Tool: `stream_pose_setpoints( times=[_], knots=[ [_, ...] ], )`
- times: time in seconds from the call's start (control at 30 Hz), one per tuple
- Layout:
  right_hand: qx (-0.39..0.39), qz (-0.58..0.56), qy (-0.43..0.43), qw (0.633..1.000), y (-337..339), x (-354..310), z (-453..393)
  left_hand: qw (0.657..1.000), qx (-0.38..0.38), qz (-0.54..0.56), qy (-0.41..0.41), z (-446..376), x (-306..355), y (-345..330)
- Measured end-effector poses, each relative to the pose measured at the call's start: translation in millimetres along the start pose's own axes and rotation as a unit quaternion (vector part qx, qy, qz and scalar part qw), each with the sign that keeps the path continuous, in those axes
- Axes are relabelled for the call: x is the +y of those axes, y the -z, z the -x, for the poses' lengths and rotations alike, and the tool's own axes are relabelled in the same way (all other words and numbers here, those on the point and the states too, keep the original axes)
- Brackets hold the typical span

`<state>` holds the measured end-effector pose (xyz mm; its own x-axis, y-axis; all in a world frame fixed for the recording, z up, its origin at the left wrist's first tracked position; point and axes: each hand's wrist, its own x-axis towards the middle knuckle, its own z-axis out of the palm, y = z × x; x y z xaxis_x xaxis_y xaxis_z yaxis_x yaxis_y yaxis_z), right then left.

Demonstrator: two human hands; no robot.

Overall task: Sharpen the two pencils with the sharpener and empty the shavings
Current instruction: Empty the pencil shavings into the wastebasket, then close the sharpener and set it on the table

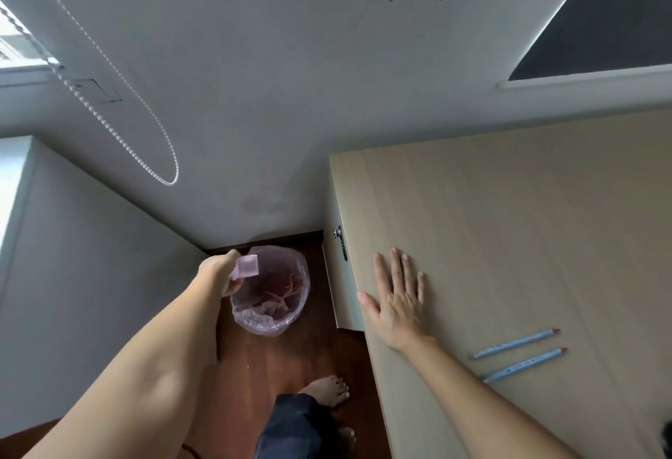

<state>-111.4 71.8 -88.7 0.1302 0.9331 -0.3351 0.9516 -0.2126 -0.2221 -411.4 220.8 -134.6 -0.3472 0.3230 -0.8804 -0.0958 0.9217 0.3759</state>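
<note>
I see the left hand gripping the sharpener over the bin; the right hand rests flat on the desk. Tilting off-centre probably spills shavings on the floor.

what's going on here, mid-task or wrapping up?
Looks like the emptying step. The left hand holds the purple sharpener over the lined bin on the floor. The right hand rests flat on the desk. Both blue pencils lie side by side on the desk, untouched.
</note>
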Motion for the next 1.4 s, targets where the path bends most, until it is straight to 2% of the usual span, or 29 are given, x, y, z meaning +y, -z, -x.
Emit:
stream_pose_setpoints(
  times=[0.1,0.17,0.27,0.37,0.47,0.53,0.6,0.63,0.73,0.77,0.87,1.0,1.17,1.4],
  knots=[
    [-0.079,-0.065,0.035,0.994,29,11,0,0.997,-0.039,-0.009,-0.068,16,8,0],
    [-0.079,-0.167,0.013,0.983,57,22,11,0.988,-0.017,-0.052,-0.141,29,11,-2],
    [0.030,-0.230,-0.060,0.971,94,49,46,0.953,0.041,-0.127,-0.273,57,8,-6],
    [0.136,-0.222,-0.130,0.957,119,85,94,0.917,0.013,-0.137,-0.375,96,-1,-19],
    [0.202,-0.247,-0.221,0.922,134,122,151,0.874,-0.039,-0.154,-0.460,142,-16,-42],
    [0.220,-0.282,-0.273,0.893,136,146,194,0.833,-0.114,-0.174,-0.513,170,-32,-64],
    [0.203,-0.295,-0.301,0.884,132,165,238,0.759,-0.198,-0.233,-0.574,197,-52,-90],
    [0.170,-0.287,-0.319,0.887,126,172,260,0.718,-0.245,-0.265,-0.595,211,-64,-106],
    [0.015,-0.259,-0.382,0.887,100,180,311,0.611,-0.384,-0.342,-0.602,249,-106,-152],
    [-0.007,-0.267,-0.387,0.883,90,178,321,0.583,-0.415,-0.366,-0.595,258,-121,-167],
    [0.022,-0.258,-0.384,0.886,62,168,333,0.512,-0.485,-0.429,-0.565,276,-164,-206],
    [0.103,-0.241,-0.414,0.872,45,163,329,0.459,-0.523,-0.486,-0.528,290,-207,-243],
    [0.097,-0.232,-0.416,0.874,41,169,329,0.395,-0.542,-0.545,-0.503,302,-244,-267],
    [0.096,-0.235,-0.428,0.867,33,172,327,0.350,-0.543,-0.568,-0.510,306,-248,-283]
  ],
)
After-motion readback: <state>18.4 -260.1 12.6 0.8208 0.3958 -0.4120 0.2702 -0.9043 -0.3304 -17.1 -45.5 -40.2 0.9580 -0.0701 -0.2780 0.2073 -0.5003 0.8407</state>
